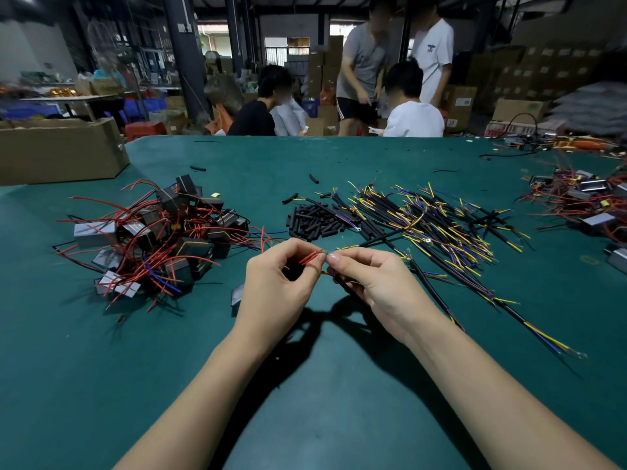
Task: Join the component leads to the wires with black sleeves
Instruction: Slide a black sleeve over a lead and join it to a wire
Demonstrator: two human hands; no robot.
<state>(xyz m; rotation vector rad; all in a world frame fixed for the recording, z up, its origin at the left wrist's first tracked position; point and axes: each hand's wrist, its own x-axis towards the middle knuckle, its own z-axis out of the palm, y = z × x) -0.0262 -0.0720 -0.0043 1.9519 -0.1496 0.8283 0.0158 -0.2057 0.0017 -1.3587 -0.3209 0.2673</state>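
Green worktop (339,385) is lying bare between your forearms | your left hand (278,283) is pinching red leads (308,257), your right hand (369,279) is pinching a black-sleeved wire (427,286), fingertips meeting | component pile (152,235) is crowding left, wire pile (424,218) right | the joint itself is sitting hidden behind your fingertips.

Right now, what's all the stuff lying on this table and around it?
Components: heap, black and grey with red leads, table left.
Short sleeves: pile, black, table centre.
Sleeved wires: heap, black with yellow and blue ends, centre right.
Second component heap: right edge.
Cardboard box: one, brown, far left.
Table: green.
People: four, behind table.
Left hand: pinches red leads.
Right hand: pinches a black sleeved wire.
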